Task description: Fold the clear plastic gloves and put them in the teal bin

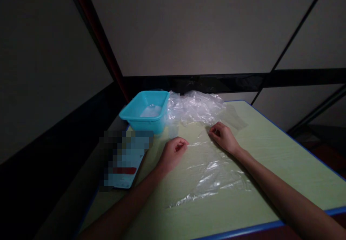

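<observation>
A clear plastic bag lies flat on the pale green table in front of me. My left hand rests on the bag's far left corner, its fingers curled and pinching the edge. At the far right corner my right hand also has its fingers curled down on the bag's edge. Both forearms reach in from the near side of the table.
A turquoise plastic tub stands at the table's far left corner with something pale inside. A heap of crumpled clear plastic bags lies beside it. A flat blurred card lies at the left edge. The table has a blue rim, and dim walls stand behind it.
</observation>
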Tool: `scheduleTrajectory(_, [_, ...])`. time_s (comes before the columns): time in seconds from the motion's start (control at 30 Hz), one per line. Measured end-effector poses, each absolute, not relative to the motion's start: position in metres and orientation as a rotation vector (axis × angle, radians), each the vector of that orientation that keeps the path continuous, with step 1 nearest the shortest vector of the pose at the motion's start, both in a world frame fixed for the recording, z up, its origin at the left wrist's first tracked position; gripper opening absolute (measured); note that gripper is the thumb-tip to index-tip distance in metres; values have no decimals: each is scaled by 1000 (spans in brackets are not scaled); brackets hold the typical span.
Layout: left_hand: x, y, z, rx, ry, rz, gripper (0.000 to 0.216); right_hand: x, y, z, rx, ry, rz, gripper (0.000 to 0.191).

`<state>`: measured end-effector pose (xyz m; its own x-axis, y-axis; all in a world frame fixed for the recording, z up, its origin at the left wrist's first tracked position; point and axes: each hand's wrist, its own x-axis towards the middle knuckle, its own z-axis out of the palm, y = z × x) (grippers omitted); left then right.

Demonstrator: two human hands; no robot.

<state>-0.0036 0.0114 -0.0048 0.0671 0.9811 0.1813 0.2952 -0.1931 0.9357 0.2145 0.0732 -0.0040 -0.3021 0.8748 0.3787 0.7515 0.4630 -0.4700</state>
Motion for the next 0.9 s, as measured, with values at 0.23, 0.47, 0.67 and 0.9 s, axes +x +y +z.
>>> scheduleTrajectory(0.23, [-5, 10, -4, 1545, 1245, 1178, 6, 217, 71, -4, -1319, -2075, 313, 11])
scheduleTrajectory(0.47, [-3, 10, -4, 1537, 1223, 1189, 8, 217, 74, -7, -1331, -2075, 373, 12])
scheduleTrajectory(0.67, [-4, 9, -4, 1554, 1225, 1188, 8, 215, 73, -1, -1252, -2005, 509, 9])
scheduleTrajectory(0.9, [-4, 9, -3, 1573, 1231, 1188, 7, 217, 71, 7, -1114, -1854, 834, 20])
